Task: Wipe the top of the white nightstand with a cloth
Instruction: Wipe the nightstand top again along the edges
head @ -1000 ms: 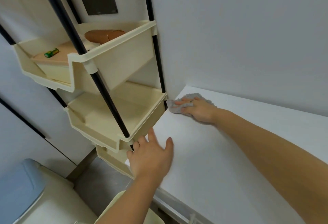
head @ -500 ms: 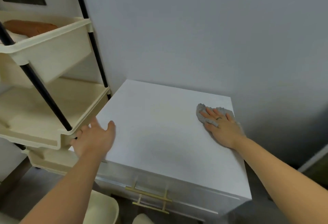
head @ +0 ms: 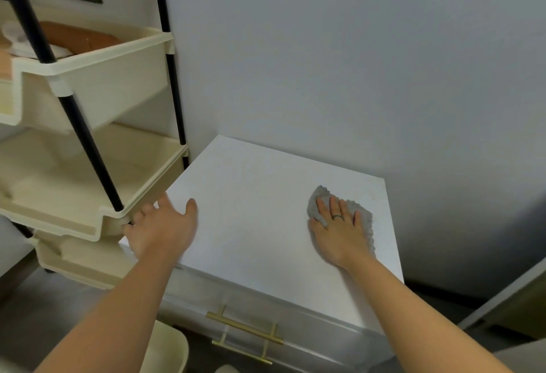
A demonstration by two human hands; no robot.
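One view: the head camera is aimed down at the nightstand top (head: pixel 257 204), which is set against a grey wall.
Cloth: a grey cloth (head: pixel 322 199) is laid flat on the right part of the top, near the right edge and apart from the wall. Its edges are seen past the fingertips and along the outer side of the hand.
Right grip: the right grip (head: pixel 339 232) is spread flat on the cloth with fingers straight, pressing it down. Nothing is pinched or curled round.
Left grip: the left grip (head: pixel 161 230) is held open at the front left corner of the top, thumb over the white surface, nothing held. Its fingertips are just beside the lower tray of the cream shelf rack (head: pixel 88 219); contact cannot be told.
Step in hand: wiping is judged to be under way, with the right side being covered.
Progress: no dust or streak is seen, so the share already wiped cannot be judged.
Next move: the cloth is to be swept across the middle and left with flat pressure kept. The left grip would have to be lifted for its corner to be reached, and the rack should not be knocked.
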